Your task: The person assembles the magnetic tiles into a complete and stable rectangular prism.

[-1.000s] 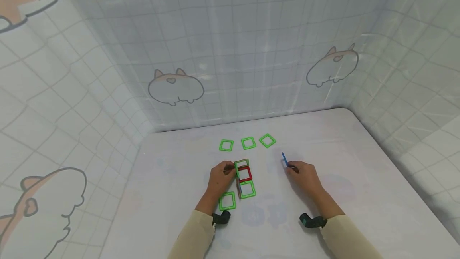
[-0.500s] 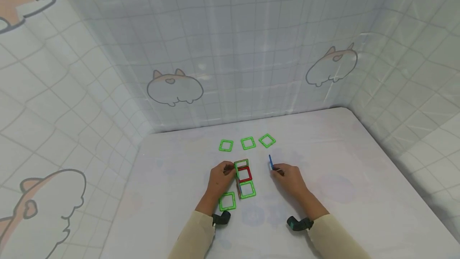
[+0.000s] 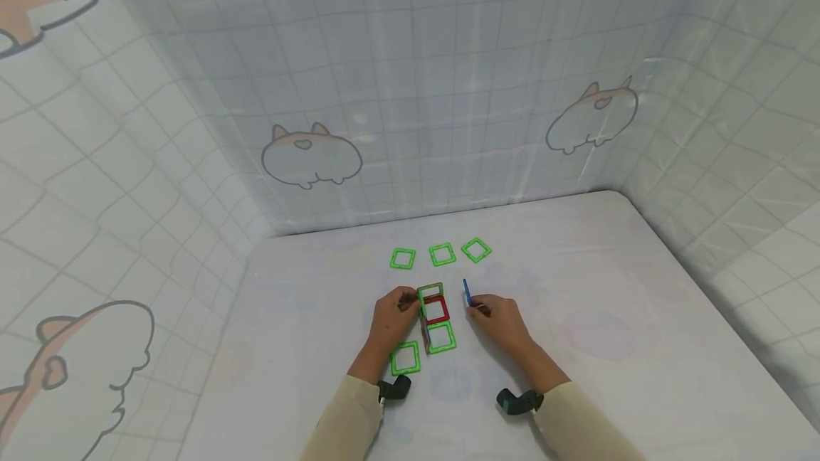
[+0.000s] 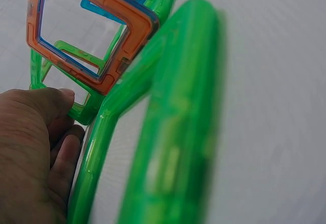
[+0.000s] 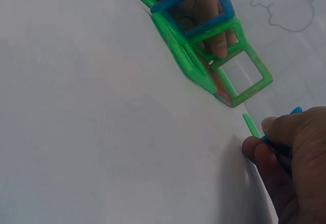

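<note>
My left hand pinches an upright green magnetic tile in a small structure, with the thumb on its frame. In front of that, an upright orange square tile shows in the left wrist view; in the right wrist view an upright blue tile stands on that same side. A red tile and a green tile lie flat alongside, and another green tile stands at the far end. My right hand pinches a blue tile on edge, just right of the structure.
Three loose green square tiles lie flat beyond the hands on the white table. Another green tile lies by my left wrist. A patterned curtain encloses the back and sides.
My right hand has moved left with the blue tile, closer to the structure. The left hand stays in place on the green tile.
</note>
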Demonstrator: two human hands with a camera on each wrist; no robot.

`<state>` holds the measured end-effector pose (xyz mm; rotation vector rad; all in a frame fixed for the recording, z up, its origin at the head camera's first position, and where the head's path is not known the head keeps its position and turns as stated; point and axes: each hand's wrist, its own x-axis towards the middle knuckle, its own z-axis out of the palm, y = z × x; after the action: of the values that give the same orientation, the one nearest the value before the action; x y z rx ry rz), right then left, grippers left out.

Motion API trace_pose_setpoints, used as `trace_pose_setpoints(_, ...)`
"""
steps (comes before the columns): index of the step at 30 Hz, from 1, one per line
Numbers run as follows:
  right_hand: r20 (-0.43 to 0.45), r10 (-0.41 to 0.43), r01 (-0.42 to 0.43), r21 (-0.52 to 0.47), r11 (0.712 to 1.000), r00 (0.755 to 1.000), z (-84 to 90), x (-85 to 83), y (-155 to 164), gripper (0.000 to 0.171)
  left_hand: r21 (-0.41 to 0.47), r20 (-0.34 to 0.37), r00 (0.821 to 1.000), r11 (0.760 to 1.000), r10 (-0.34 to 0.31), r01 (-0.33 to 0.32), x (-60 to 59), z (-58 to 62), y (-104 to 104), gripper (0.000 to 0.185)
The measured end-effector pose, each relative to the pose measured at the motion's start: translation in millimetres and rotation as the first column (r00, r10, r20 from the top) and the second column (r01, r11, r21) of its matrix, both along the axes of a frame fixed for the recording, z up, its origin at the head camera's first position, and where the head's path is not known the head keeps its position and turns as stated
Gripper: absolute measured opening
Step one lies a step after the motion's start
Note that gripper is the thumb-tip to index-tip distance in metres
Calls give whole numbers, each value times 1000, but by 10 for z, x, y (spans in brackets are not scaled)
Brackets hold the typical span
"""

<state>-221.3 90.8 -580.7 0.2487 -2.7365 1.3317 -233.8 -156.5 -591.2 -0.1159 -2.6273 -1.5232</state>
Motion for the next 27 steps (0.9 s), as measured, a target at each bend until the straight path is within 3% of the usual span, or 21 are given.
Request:
trace_pose_setpoints(15, -41, 80, -80, -9, 997, 996, -13, 21, -191, 20, 21, -36, 999, 999, -26, 27, 15, 11, -7, 14)
trace_pose_setpoints(27, -81, 134, -138, -52, 989, 988, -30, 43, -272, 20, 9, -9, 1000, 1000, -9, 9, 18, 19, 1, 14)
